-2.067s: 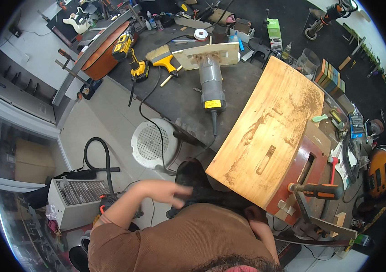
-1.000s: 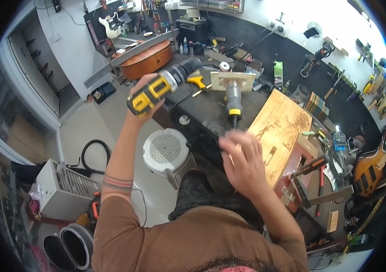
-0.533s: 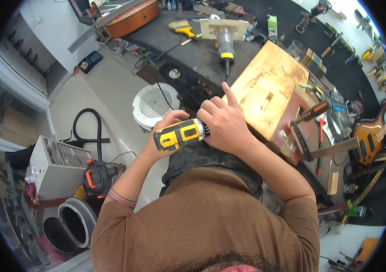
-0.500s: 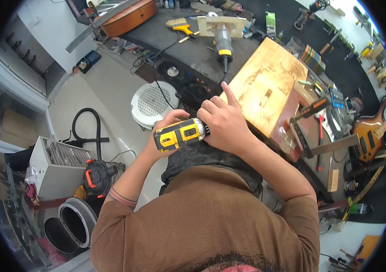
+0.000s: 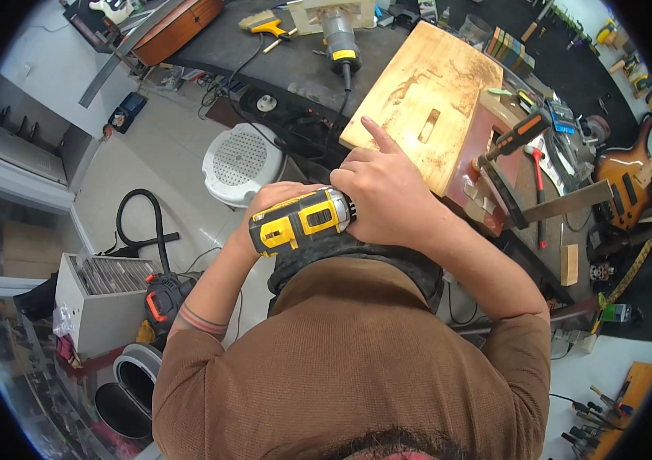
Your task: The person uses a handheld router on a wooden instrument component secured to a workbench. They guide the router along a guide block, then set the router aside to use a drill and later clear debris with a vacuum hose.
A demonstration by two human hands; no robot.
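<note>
A yellow and black cordless drill (image 5: 309, 222) is held in front of my body, its silver chuck end pointing right. My left hand (image 5: 274, 194) is wrapped around the drill's far side, most of its fingers hidden behind the tool. Closed around the black front of the chuck is my right hand (image 5: 387, 192), with its index finger stretched out toward the bench. Whether a bit sits in the chuck is hidden by that hand. Just beyond my right hand lies a pale wooden board (image 5: 452, 84) with a rectangular slot and brown shavings on it.
An orange-handled clamp (image 5: 524, 132) stands at the board's right, by a red-brown block (image 5: 468, 170). A corded power tool (image 5: 341, 42) and a yellow-handled brush (image 5: 268, 27) lie on the dark bench. A white stool (image 5: 243, 159) and a hose vacuum (image 5: 163, 295) are at left.
My view has shifted, so the bench appears higher and further left. The raised fingers of my left hand have come down against the drill. My right hand stays on the chuck.
</note>
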